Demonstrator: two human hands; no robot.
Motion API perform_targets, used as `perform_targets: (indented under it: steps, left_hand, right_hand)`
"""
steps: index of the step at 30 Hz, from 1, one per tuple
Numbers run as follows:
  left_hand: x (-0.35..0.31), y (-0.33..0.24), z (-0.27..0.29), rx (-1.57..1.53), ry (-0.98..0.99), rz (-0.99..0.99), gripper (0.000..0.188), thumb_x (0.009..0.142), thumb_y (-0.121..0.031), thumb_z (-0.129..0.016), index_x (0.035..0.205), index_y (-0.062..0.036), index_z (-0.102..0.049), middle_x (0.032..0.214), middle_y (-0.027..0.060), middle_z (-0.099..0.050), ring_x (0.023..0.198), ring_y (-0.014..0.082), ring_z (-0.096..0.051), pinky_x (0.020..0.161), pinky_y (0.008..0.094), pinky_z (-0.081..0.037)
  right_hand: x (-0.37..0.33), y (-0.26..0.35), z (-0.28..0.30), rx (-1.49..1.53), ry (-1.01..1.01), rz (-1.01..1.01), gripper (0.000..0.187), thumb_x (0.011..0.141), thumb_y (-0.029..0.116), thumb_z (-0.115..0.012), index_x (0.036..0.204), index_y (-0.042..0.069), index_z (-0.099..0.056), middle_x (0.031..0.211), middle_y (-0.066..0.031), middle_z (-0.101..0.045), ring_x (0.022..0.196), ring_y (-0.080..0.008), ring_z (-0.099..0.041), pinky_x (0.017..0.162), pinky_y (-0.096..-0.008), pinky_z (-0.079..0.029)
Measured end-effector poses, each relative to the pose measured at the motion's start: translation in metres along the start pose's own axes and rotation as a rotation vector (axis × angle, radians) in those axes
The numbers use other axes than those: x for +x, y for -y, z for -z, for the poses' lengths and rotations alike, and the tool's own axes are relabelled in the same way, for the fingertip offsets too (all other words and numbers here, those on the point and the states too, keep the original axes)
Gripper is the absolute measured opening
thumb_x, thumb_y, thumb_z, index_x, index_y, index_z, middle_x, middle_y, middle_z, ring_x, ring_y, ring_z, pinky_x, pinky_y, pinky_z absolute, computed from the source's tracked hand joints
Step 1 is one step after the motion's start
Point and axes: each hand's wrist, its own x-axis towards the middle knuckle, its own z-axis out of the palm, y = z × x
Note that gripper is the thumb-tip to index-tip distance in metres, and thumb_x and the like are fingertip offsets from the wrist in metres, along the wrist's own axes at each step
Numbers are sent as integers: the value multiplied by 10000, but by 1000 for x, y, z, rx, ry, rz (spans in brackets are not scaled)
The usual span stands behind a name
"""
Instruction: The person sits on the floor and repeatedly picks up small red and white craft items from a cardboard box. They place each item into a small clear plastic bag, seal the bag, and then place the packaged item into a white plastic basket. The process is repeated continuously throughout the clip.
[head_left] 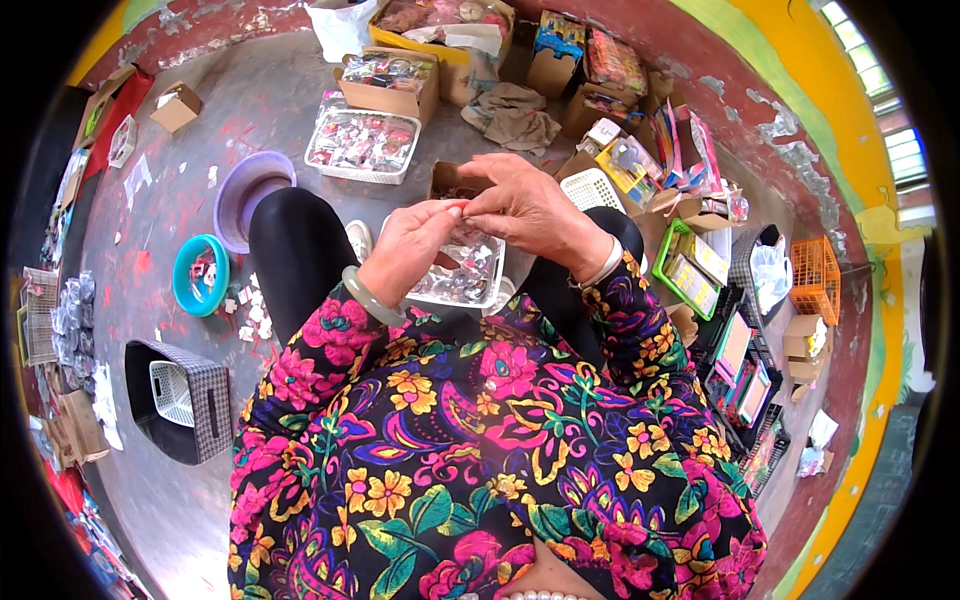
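Observation:
My left hand [408,248], with a pale bangle at the wrist, is closed in a pinch. Its fingertips meet those of my right hand [532,212], which pinches too, its other fingers raised. Whatever sits between the fingertips is too small and hidden to name. Just under both hands, between my knees, stands a white basket [487,290] filled with small items in clear wrapping. A cardboard box [447,180] with dark reddish contents shows behind the hands, partly covered by them.
Ahead stands another white basket [360,177] of wrapped items, by cardboard boxes [425,90]. To the left are a purple tub [232,215], a teal basin [183,290] and a checked bin [212,405]. A green tray [662,262] and black crates [712,335] line the right.

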Motion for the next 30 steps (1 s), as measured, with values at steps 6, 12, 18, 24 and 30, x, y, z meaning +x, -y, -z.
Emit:
perform_targets:
  steps: [6,12,18,24,30]
  left_hand:
    - [3,-4,1,-11,7,4,312,916,-216,-448,1104,12,-549,918,47,-600,772,100,-581,556,222,-491]
    - [2,-3,-1,-123,4,60,295,921,-231,-437,1068,-4,-554,895,48,-605,770,117,-595,570,240,-501]
    - [5,9,9,-272,-19,77,310,929,-221,-406,1096,13,-522,932,85,-605,814,165,-608,692,298,-523]
    - [2,-3,12,-430,-60,141,331,931,-207,-384,1107,52,-493,1019,142,-584,883,212,-598,777,305,-506]
    - [5,3,13,-468,-111,142,346,931,-212,-387,1118,64,-478,1063,153,-568,893,212,-593,763,295,-507]
  right_hand:
    - [4,2,-7,21,-65,53,157,715,155,-620,825,63,-682,1049,-134,-588,1059,-316,-497,914,-380,-383]
    - [2,1,-19,40,-16,13,170,712,145,-596,840,82,-688,948,-117,-609,983,-291,-525,872,-365,-401]
    - [5,11,-7,152,-97,-120,229,729,142,-591,935,57,-642,880,-117,-613,841,-260,-579,753,-330,-446]
    - [-5,0,-12,630,-150,-496,288,792,176,-654,995,-20,-594,950,-63,-609,834,-120,-565,727,-242,-455]
    - [-16,-16,-37,844,55,-668,261,777,184,-678,946,0,-600,876,-32,-608,813,-90,-544,730,-220,-429]
